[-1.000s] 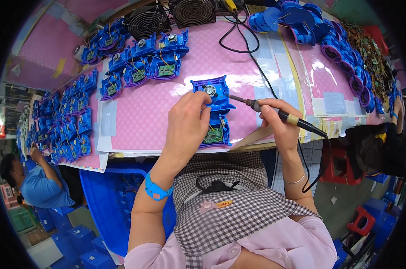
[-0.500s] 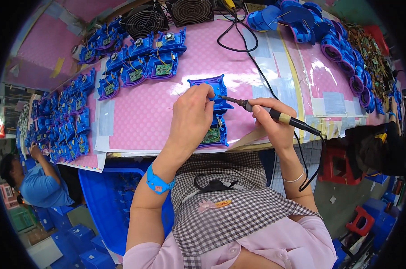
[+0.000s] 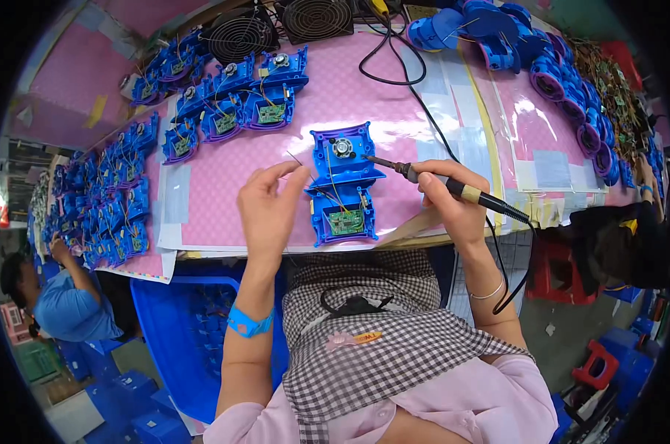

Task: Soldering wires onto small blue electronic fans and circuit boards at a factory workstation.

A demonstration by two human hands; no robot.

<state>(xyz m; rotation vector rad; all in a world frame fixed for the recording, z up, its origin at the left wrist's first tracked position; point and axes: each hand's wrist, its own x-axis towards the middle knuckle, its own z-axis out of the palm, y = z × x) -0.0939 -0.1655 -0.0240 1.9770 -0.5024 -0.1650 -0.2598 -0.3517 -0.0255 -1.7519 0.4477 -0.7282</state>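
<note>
An opened blue plastic housing (image 3: 344, 177) lies on the table in front of me. Its far half carries a round speaker (image 3: 342, 148); its near half holds a green circuit board (image 3: 346, 221) with thin wires. In my right hand (image 3: 457, 196) is a soldering iron (image 3: 447, 186), its tip at the far half, just right of the speaker. My left hand (image 3: 271, 207) is to the left of the housing, thumb and forefinger pinched on a thin wire (image 3: 295, 157) that pokes out past the fingertips. Whether that wire joins the housing I cannot tell.
Similar blue housings (image 3: 272, 111) stand in rows to the left, with more stacked far right (image 3: 546, 85). Two black fans (image 3: 316, 18) sit at the back. The iron's black cord (image 3: 431, 118) crosses the table. A blue bin (image 3: 157, 318) is below the edge; another person (image 3: 72, 300) sits left.
My left hand has moved left and toward me, off the housing, uncovering the speaker. The soldering iron and my right hand have stayed nearly in place.
</note>
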